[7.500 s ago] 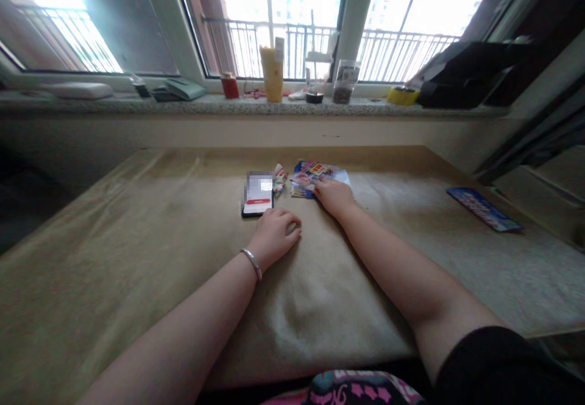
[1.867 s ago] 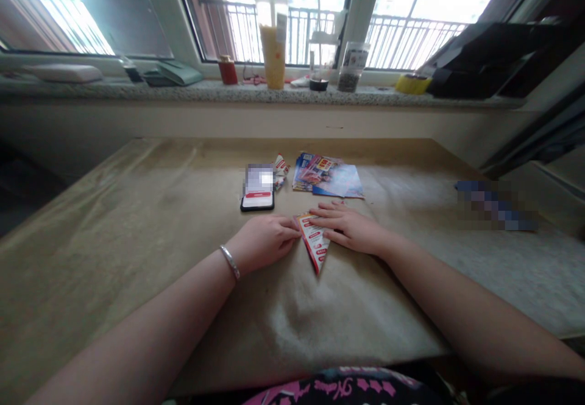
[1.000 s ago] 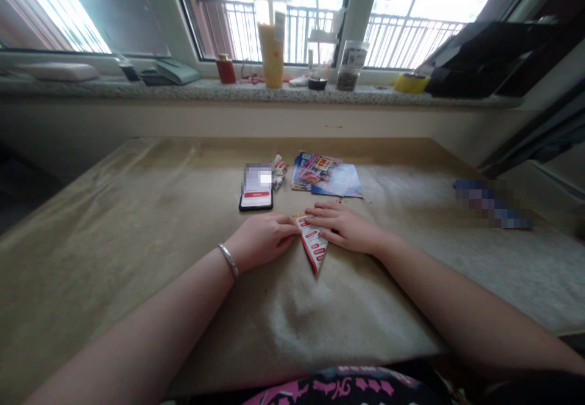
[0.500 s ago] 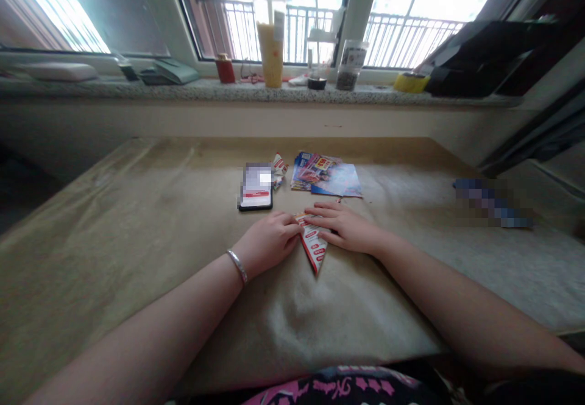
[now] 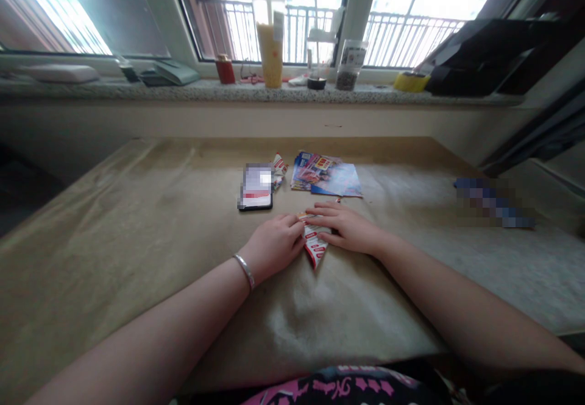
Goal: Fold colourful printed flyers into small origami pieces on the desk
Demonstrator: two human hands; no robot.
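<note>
1. White-and-red folded paper triangle (image 5: 316, 250): one, between left hand (image 5: 275, 245) and right hand (image 5: 351, 228), touching both.
2. Left hand curls at the triangle's edge; whether gripping, I cannot tell.
3. Right hand lies flat across it, unclenched.
4. Beyond the left: one black-edged rectangular phone (image 5: 256, 189).
5. Beyond the right: overlapping glossy blue-and-pink leaflets (image 5: 325, 175), number unclear.

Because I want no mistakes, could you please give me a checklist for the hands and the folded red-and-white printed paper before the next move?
1. Bare left hand at the left edge of the folded paper: ok.
2. Bare right hand with fingers over the paper: ok.
3. Paper's whole outline visible: not ok, hands cover part.
4. Fold fully pressed flat: cannot tell.
5. Rectangular black-edged phone uncovered: ok.
6. Fanned, glossy blue-and-pink leaflets uncovered by hands: ok.
</note>
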